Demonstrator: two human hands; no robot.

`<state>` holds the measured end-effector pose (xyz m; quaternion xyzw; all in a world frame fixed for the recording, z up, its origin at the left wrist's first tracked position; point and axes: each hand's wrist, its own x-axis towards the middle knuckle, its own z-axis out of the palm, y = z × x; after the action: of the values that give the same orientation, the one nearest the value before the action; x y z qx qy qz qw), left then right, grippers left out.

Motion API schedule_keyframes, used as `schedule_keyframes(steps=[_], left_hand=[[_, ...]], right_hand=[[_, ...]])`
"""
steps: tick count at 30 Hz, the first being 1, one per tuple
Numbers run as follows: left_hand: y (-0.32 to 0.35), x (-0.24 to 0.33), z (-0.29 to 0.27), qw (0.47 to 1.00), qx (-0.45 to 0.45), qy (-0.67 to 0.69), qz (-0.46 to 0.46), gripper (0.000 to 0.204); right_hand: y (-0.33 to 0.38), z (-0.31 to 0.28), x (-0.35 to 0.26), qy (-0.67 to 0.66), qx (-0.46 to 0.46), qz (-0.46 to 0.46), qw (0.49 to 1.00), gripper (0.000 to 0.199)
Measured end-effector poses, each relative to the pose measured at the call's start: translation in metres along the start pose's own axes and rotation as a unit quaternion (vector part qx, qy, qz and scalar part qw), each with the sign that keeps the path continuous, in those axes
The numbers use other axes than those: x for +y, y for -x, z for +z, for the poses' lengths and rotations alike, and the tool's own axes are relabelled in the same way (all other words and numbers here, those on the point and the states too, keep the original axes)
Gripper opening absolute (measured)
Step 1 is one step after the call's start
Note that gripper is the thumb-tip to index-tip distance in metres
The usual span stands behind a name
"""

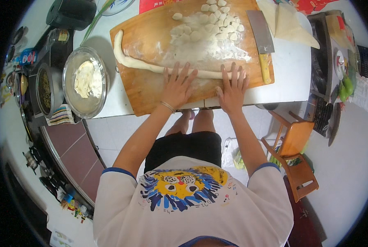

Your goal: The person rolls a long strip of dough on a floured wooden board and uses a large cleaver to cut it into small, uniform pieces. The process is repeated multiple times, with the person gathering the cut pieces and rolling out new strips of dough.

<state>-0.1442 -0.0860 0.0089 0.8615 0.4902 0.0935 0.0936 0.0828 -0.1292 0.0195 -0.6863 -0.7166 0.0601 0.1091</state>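
A long rope of dough [145,64] lies across the floured wooden board [138,92], its left end bent up toward the far edge. My left hand [179,87] rests over the rope's middle, fingers spread and flat. Over its right end lies my right hand [232,90], also with fingers stretched out. Both palms are on the near side of the rope. Beyond them, several small cut dough pieces [221,25] sit in loose flour. A cleaver [259,33] with a yellow handle lies along the board's right side.
Left of the board stands a metal bowl [103,88] holding a lump of dough [85,79]. A dark-filled pot [54,88] is farther left. The white table [293,78] extends right, under a folded tan cloth or sheet [291,24]. A wooden chair [295,140] stands below at right.
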Motion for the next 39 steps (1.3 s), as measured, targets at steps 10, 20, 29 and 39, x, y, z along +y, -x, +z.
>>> schedule_keyframes(steps=[10,20,29,39], left_hand=[[-0.093,-0.039,-0.025,0.975,0.169,-0.022,-0.142,0.054],[-0.021,-0.036,-0.012,0.989,-0.009,-0.128,-0.079,0.059],[-0.065,-0.063,-0.009,0.972,0.08,-0.115,-0.188,0.053],[0.031,-0.047,-0.026,0.993,-0.011,-0.058,-0.098,0.049]], right_hand=[[-0.114,-0.022,-0.024,0.044,0.084,0.083,0.992,0.061],[-0.065,0.021,-0.072,-0.039,-0.044,-0.026,0.998,0.069],[-0.105,0.033,-0.067,0.032,0.103,0.128,0.986,0.063],[-0.012,0.003,-0.065,0.033,-0.041,0.013,0.999,0.05]])
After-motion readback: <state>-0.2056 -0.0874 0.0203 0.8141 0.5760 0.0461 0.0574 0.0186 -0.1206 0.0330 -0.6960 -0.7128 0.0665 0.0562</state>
